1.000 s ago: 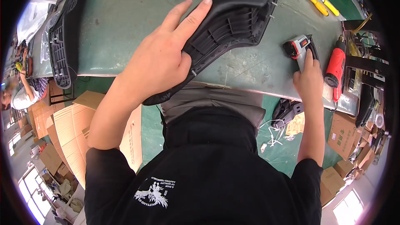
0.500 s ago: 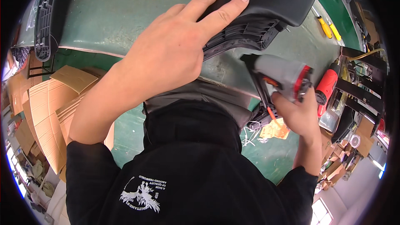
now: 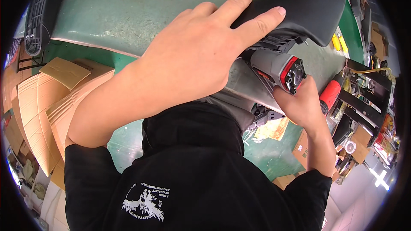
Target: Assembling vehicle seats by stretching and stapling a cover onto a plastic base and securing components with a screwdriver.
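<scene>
A black padded panel (image 3: 314,10) with a smooth cover and a ribbed plastic underside is tilted up on the table. My left hand (image 3: 199,49) grips it from the left; two fingers stretch over the cover, and the thumb is hidden. My right hand (image 3: 302,107) is wrapped around the handle of a grey and red air staple gun (image 3: 270,65). The gun's nose reaches toward the ribbed side near my left hand, but its tip is hidden, so contact cannot be made out.
The green table (image 3: 111,13) has a worn front edge. A similar ribbed black part (image 3: 36,25) lies at far left. Yellow-handled tools (image 3: 338,42) lie beyond the panel. A red power tool (image 3: 330,93) sits by a black rack (image 3: 368,98) at right. Cardboard (image 3: 40,107) stands at left.
The staple gun has moved left and up, bringing its nose to the ribbed side of the panel. In the picture, my left hand and the panel have shifted right and slightly down.
</scene>
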